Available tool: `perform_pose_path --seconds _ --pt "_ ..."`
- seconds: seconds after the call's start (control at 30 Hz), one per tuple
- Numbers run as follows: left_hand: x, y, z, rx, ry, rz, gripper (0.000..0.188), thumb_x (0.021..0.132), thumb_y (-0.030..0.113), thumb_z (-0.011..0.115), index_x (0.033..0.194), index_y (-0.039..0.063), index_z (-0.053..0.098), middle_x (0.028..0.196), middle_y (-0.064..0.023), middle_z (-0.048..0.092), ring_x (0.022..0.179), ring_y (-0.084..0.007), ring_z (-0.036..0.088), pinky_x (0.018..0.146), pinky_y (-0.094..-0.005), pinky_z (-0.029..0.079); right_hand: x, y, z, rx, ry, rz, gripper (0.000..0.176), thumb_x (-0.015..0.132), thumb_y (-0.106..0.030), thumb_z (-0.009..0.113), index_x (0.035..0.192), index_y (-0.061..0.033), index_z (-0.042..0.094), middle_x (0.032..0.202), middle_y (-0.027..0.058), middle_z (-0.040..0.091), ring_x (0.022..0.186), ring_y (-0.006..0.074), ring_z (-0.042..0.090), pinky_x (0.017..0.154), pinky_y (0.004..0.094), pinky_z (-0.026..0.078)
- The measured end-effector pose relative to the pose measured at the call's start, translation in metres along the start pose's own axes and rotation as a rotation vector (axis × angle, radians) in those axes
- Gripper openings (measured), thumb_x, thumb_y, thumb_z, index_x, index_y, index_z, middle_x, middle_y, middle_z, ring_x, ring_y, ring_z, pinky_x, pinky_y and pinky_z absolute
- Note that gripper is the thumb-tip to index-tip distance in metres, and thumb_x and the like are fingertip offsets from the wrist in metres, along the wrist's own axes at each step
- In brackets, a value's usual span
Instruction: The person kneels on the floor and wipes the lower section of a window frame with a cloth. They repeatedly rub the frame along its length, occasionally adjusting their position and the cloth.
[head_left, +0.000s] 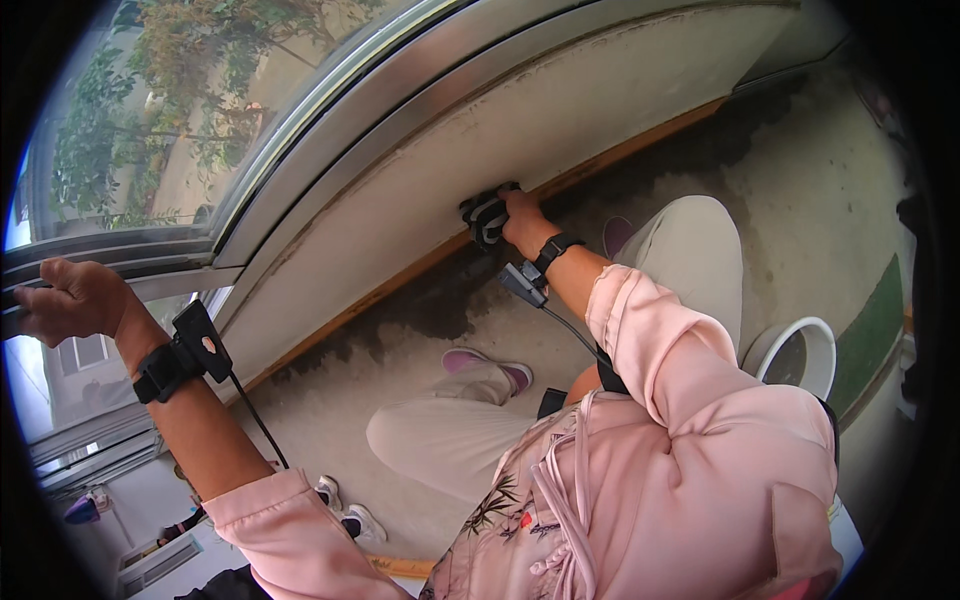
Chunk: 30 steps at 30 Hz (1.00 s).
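My right hand (523, 219) holds a bunched black-and-grey striped cloth (486, 215) against the low white wall (420, 202), just above the wooden baseboard (375, 294). At the far left, my left hand (71, 300) grips the dark edge of the window frame (112, 255), its fingertips partly out of view. Both wrists wear black straps with small cabled devices. Beyond the window glass stand leafy plants.
A white bucket (795, 352) stands on the concrete floor (810, 202) to the right, beside a green strip (870, 337). Dark wet-looking patches run along the baseboard. A pair of white-and-dark shoes (364, 523) is at the lower left.
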<state>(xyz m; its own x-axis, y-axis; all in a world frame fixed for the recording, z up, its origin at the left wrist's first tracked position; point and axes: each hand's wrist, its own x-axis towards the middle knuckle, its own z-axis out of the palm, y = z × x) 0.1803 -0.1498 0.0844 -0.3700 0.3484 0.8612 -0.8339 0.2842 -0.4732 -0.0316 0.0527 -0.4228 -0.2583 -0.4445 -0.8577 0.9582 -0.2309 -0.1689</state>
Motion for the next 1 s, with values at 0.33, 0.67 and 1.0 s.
perform_pose_path --seconds 0.33,0.67,1.0 --pt "0.005 0.011 -0.008 0.032 -0.05 -0.042 0.039 0.07 0.02 0.051 0.1 -0.005 0.055 0.093 -0.0242 0.054 0.079 -0.0414 0.054 0.068 -0.0501 0.042 0.036 -0.195 -0.07 0.0 0.162 -0.888 0.036 0.081 -0.005 0.058 0.117 -0.0032 0.054 0.105 0.0128 0.062 0.088 0.0247 0.06 0.075 0.0366 0.047" --pt "0.0 0.014 -0.011 -0.064 -0.162 -0.192 0.048 0.084 0.034 0.042 0.108 -0.006 0.053 0.102 -0.0239 0.046 0.097 -0.038 0.044 0.086 -0.047 0.031 0.007 -0.032 -0.023 -0.26 0.103 -0.343 0.041 0.085 -0.012 0.058 0.122 -0.0054 0.04 0.104 0.0153 0.057 0.082 0.0306 0.06 0.064 0.0438 0.049" --pt "-0.014 -0.008 0.005 0.034 -0.129 -0.185 0.049 0.085 0.035 0.043 0.113 -0.004 0.053 0.102 -0.0224 0.047 0.099 -0.0374 0.046 0.086 -0.0474 0.033 -0.014 0.005 0.013 0.019 -0.028 0.08 0.015 0.089 -0.015 0.054 0.096 -0.0031 0.058 0.092 0.0125 0.064 0.083 0.028 0.061 0.074 0.0423 0.048"
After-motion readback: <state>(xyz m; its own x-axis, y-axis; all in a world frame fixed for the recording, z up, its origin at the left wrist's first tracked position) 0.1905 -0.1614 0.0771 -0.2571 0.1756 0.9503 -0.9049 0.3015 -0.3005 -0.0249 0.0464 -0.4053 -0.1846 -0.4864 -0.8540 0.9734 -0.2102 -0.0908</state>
